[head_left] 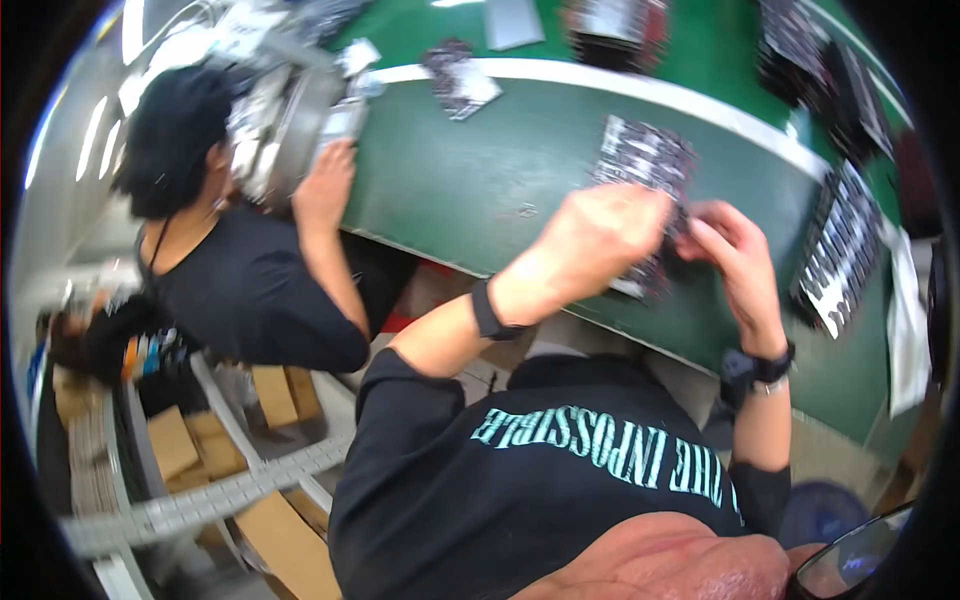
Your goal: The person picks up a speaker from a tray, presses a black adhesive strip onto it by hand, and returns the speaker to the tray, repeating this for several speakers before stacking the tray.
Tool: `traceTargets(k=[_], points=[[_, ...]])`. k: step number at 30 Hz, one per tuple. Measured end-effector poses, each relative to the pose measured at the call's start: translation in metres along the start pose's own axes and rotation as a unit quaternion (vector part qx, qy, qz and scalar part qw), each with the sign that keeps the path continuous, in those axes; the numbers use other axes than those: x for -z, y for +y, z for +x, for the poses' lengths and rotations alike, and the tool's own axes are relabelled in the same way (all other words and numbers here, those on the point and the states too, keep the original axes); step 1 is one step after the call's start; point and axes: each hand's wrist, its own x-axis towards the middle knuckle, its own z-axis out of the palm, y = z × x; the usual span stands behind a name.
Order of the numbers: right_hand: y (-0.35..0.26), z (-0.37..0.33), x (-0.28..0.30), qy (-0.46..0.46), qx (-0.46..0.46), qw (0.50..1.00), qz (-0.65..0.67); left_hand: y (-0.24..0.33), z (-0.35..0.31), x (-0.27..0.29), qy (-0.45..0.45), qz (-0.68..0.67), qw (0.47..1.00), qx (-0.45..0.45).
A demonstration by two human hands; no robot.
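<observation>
A flat black-and-white patterned bundle, blurred, lies on the green table under my hands, its near end showing below my left hand. My left hand crosses over it with curled fingers, closed at its right edge. Facing it from the right, my right hand has thumb and fingers drawn together close to the left fingertips. Something small and dark is between the two hands; blur and the fingers hide what it is.
The green table has a white strip along its far side. A similar patterned stack lies at right, a smaller patterned piece at far left, more stacks beyond the strip. A co-worker handles things at left. Cardboard boxes stand behind.
</observation>
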Motion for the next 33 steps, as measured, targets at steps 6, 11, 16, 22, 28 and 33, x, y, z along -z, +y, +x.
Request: traceTargets(k=[6,11,16,22,28,33], points=[[0.011,0.001,0.006,0.060,0.060,0.995,0.044,0.008,0.002,-0.024,0.058,-0.099,0.992,0.061],[0.011,-0.004,0.009,0.040,0.059,0.996,0.055,0.012,-0.004,-0.028,0.050,-0.161,0.977,0.128],[0.011,-0.004,0.006,0.050,0.069,0.996,0.040,0.021,-0.006,-0.031,0.072,-0.236,0.951,0.188],[0.004,-0.006,0.015,0.107,0.140,0.984,0.002,0.026,-0.002,-0.027,0.061,-0.300,0.915,0.265],[-0.002,-0.005,0.009,0.081,0.123,0.989,0.016,0.027,0.001,-0.035,0.056,-0.397,0.860,0.315],[0.004,-0.006,0.009,0.079,0.112,0.990,0.034,0.029,0.002,-0.035,0.044,-0.439,0.827,0.348]])
